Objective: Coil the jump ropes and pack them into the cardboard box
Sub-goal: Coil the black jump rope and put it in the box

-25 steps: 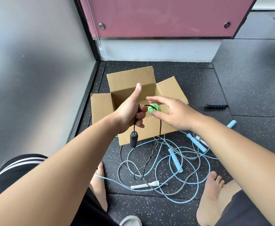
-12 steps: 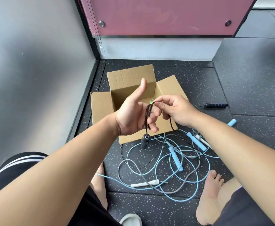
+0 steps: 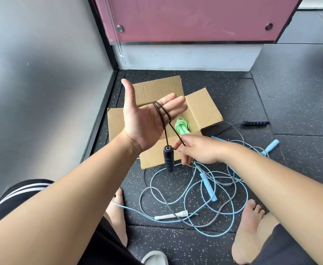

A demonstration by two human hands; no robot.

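Looping over straight left hand (image 3: 143, 123) fingers (image 3: 174, 104), thin black cord (image 3: 161, 114) is pinched by right hand (image 3: 199, 150); ribbed handle (image 3: 168, 159) dangles.

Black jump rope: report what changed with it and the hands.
The left hand opened from a curled grip to straight fingers, the black cord now looped round them, its handle hanging below. The right hand took hold of the cord and drew it down. The green rope in the cardboard box and the blue ropes on the floor stayed put.
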